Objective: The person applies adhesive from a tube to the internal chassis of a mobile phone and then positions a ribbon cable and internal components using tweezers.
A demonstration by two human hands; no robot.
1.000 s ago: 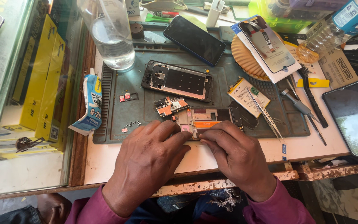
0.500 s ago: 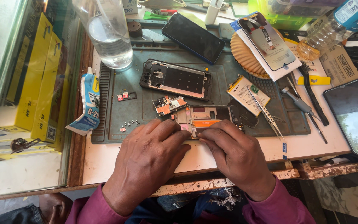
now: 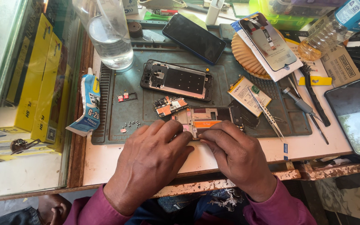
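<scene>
Little has moved: both hands stay pressed on the phone frame (image 3: 205, 118) at the mat's (image 3: 105, 104) near edge.

Left hand (image 3: 148, 160) and right hand (image 3: 236, 156) meet, fingertips clamping the frame; even, steady pressure seems best. Beyond lie a circuit board (image 3: 169, 106) and an opened phone (image 3: 176, 79).

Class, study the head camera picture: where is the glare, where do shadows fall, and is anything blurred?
Head view: daylight glares off the dark screen at right; both hands, left hand and right hand, shade the opened phone; the mat looks sharp; the glass pane at left shows hazy reflections.
</scene>
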